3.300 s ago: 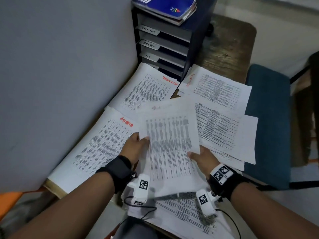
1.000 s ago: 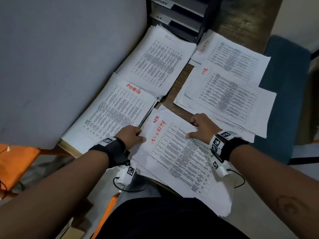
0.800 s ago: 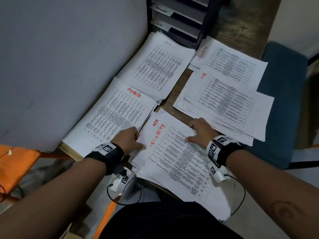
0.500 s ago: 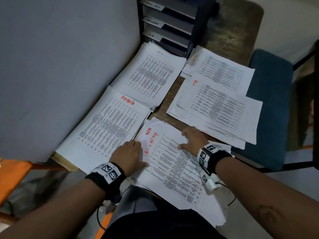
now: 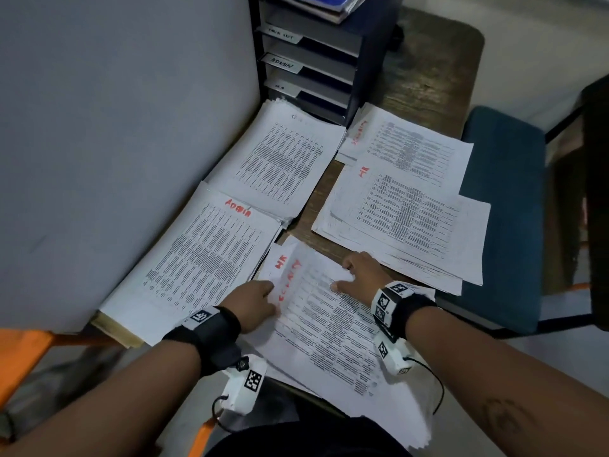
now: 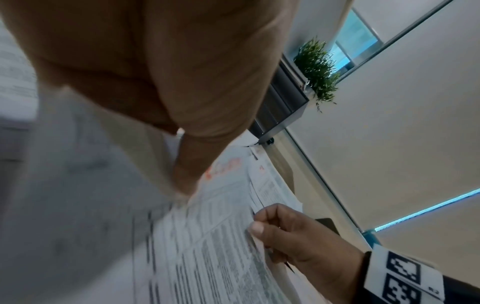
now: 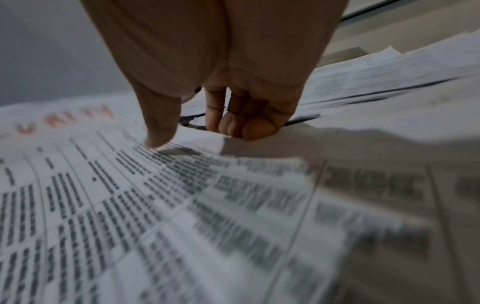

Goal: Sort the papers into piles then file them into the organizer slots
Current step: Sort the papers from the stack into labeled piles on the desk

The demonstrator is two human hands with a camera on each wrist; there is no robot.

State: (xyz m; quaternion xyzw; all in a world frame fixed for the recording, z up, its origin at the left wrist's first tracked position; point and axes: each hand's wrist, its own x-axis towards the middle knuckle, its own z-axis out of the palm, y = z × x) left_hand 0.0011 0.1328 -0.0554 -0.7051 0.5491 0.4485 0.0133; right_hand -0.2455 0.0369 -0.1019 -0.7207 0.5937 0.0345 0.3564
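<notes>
An unsorted stack (image 5: pixel 356 384) lies at the table's near edge. Its top sheet (image 5: pixel 316 311) carries red "SECURITY" lettering; a sheet marked "HR" peeks out beneath. My left hand (image 5: pixel 255 300) holds that top sheet's left edge, thumb (image 6: pixel 187 181) on it. My right hand (image 5: pixel 361 273) pinches the far right corner, thumb on top and fingers curled under (image 7: pixel 197 133). The sheet (image 7: pixel 130 195) bows upward. Sorted piles lie beyond: Admin (image 5: pixel 204 258), an unlabelled-looking one (image 5: pixel 280 159), HR (image 5: pixel 402 219) and Security (image 5: pixel 412 143). The dark organizer (image 5: pixel 329 61) with labelled slots stands at the back.
A grey partition (image 5: pixel 115 127) borders the table on the left. Notebooks (image 5: pixel 329 1) lie on the organizer. A blue chair (image 5: pixel 501 209) stands to the right of the wooden table (image 5: pixel 425 77). Something orange (image 5: pixel 19 354) sits low at left.
The sheet held 3.3 s ago now lies on the back-left pile. Both hands came back to the near stack. In the last half second the top sheet's far end has begun lifting.
</notes>
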